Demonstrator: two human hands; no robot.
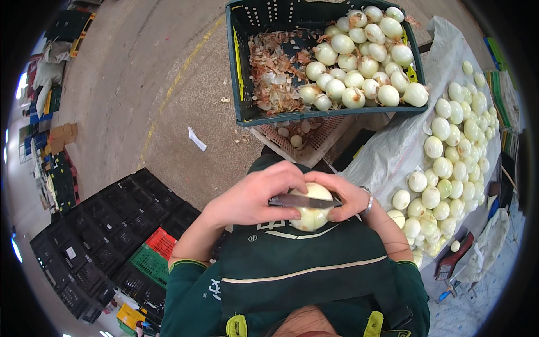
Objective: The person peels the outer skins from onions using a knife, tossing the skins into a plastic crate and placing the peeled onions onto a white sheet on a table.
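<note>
A peeled white onion (310, 218) is held in front of my chest between both hands. A knife (306, 201) with a dark, wide blade lies across its middle. My left hand (264, 194) is closed on the onion's left side, fingers at the top and thumb below the blade. On the other side my right hand (351, 195), with a metal band at the wrist, is closed around the knife's right end. Its fingers and thumb also touch the onion. The knife's handle is mostly hidden in this hand.
Ahead stands a dark green crate (331, 115) with onion skins (275, 73) at left and onions at right. Beneath is a pale basket (320, 143). Many peeled onions (441, 168) lie on a white sheet (387, 151) at right. Black crates (106, 230) fill the left.
</note>
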